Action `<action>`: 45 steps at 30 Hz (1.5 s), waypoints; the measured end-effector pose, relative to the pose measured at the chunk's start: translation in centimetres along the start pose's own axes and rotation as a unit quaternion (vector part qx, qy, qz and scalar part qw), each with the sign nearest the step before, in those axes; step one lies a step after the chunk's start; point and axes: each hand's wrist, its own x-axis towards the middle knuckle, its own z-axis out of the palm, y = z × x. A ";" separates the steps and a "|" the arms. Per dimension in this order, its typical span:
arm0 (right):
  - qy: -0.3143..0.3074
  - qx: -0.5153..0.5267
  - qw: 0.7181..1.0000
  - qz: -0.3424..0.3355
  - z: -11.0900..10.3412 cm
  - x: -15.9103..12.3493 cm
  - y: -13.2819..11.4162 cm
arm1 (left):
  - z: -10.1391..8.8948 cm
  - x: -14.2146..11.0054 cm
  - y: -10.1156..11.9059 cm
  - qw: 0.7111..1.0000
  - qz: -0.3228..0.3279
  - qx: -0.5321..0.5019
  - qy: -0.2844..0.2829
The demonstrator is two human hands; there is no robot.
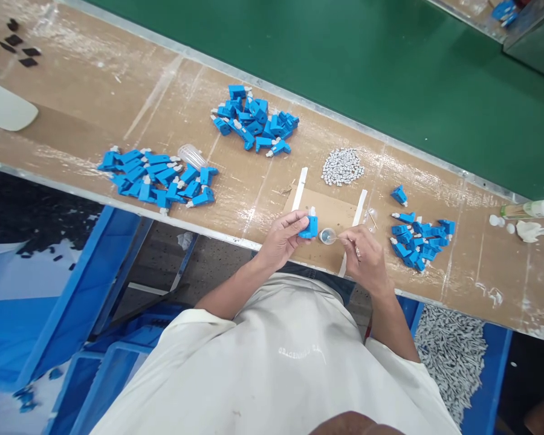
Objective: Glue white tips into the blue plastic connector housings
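Observation:
My left hand [286, 237] pinches a blue plastic part [309, 228] with a light grey tip pointing up, near the front edge of the bench. Just right of it stands a small round cup [327, 235] with something clear or bluish inside. My right hand [366, 257] is closed on a thin toothpick [338, 237], whose end reaches to the cup's rim. What else may lie within those fingers is hidden. Beneath both hands a cardboard sheet [330, 208] is held by white tape strips. Beyond it lies a heap of small grey pieces [343, 167].
Blue parts lie in piles at left [158, 178], far middle [254, 121] and right [421, 241]. A clear plastic cup [192, 155] touches the left pile. At far right lies a toothpick container [528, 209]. Below the bench, a blue bin [453, 356] holds grey pieces.

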 end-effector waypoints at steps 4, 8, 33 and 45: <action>0.044 0.020 0.998 0.029 -0.1 -0.1 0.6 | 0.2 -0.1 0.0 1.000 -0.007 -0.012 0.000; 0.139 0.112 0.981 0.078 -0.3 0.2 0.3 | 0.5 -0.2 0.0 0.999 -0.028 -0.021 -0.021; 0.131 0.005 0.986 -0.102 -0.4 1.2 -3.1 | 1.7 -0.9 0.1 0.993 -0.077 0.017 -0.087; 0.107 -0.022 0.985 -0.131 -0.6 1.4 -2.9 | 1.3 -0.6 0.0 0.993 -0.076 0.017 -0.091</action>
